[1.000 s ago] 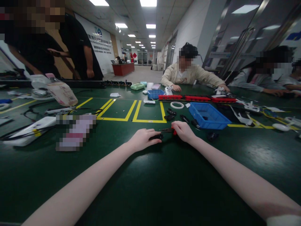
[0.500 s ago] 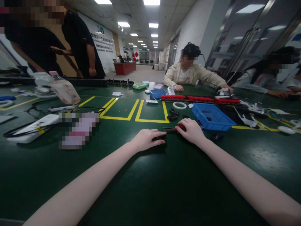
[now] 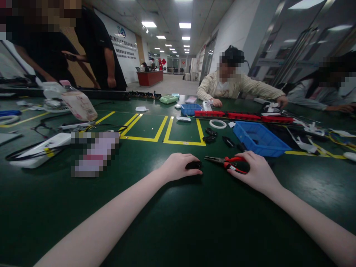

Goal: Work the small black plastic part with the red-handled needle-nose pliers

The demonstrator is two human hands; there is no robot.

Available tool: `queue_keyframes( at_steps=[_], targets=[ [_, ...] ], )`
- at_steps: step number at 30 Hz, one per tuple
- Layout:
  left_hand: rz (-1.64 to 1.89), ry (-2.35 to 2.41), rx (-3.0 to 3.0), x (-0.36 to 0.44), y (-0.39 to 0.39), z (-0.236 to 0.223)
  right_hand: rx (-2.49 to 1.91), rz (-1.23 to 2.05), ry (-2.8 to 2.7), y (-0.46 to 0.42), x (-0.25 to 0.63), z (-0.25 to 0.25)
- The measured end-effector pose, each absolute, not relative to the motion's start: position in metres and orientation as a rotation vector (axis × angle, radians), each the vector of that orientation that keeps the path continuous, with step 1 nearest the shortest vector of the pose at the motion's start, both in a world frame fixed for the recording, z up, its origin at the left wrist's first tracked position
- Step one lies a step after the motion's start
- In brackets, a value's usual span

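Note:
My left hand (image 3: 182,167) is curled on the green table, with a small black part (image 3: 194,165) between its thumb and fingers. The fingers partly hide the part, and I cannot tell its kind. To the right, my right hand (image 3: 257,170) has its thumb and fingers on the red handles of needle-nose pliers (image 3: 226,161). Their metal jaws point left toward my left hand, apart from the black part. Several small black pieces (image 3: 210,135) lie just beyond the pliers, and a blue bin (image 3: 260,142) stands behind my right hand.
Left of my hands are a phone (image 3: 96,154), a white power strip-like box (image 3: 41,150) with a black cable, and a tilted bottle (image 3: 79,102). Yellow tape (image 3: 185,142) marks the table. A white ring (image 3: 217,124) and red strips (image 3: 241,116) lie farther back. A co-worker (image 3: 229,83) sits opposite.
My right hand has moved right, away from my left, drawing the pliers along and showing more of their red handles. My left hand keeps the black part. The view has shifted slightly.

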State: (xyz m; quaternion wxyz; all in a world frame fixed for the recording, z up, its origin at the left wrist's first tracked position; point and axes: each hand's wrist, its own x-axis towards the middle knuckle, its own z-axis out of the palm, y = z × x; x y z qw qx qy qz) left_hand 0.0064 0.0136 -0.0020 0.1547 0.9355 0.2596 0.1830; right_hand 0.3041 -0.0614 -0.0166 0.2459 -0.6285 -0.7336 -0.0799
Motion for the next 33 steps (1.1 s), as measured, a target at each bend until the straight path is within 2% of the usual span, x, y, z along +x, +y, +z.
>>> queue_keyframes(
  at_steps=[11,33],
  targets=[
    [0.559,0.827,2.678,0.007,0.014,-0.004,-1.639,0.008,-1.926,-0.081,0.276,-0.008],
    [0.535,0.802,2.693,0.007,0.013,-0.001,-1.542,-0.179,-2.019,-0.080,0.279,-0.006]
  ],
)
